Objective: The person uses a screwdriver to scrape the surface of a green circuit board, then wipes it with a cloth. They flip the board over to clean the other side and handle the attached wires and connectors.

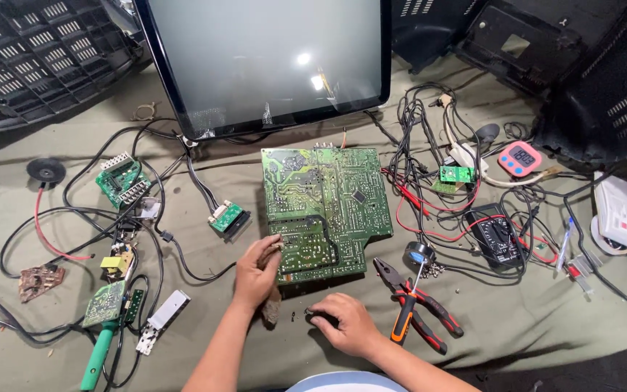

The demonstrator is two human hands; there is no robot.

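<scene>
Gripping a brownish rag (pixel 270 308), my left hand (pixel 257 272) rests its closed fingers against the lower left edge of the green circuit board (pixel 326 207), which lies flat mid-desk below the monitor (pixel 266 62). My right hand (pixel 342 324) pinches a small dark part near the board's front edge. Red-handled pliers (pixel 415 305) lie just right.

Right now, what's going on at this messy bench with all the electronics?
A person is bent over a large green circuit board lying on a cloth-covered bench. Their left hand grips the board's near left corner, with a brownish rag under it. Their right hand pinches a small dark part on the cloth just below the board. Red-handled pliers lie beside that hand, and a monitor stands behind the board.
</scene>
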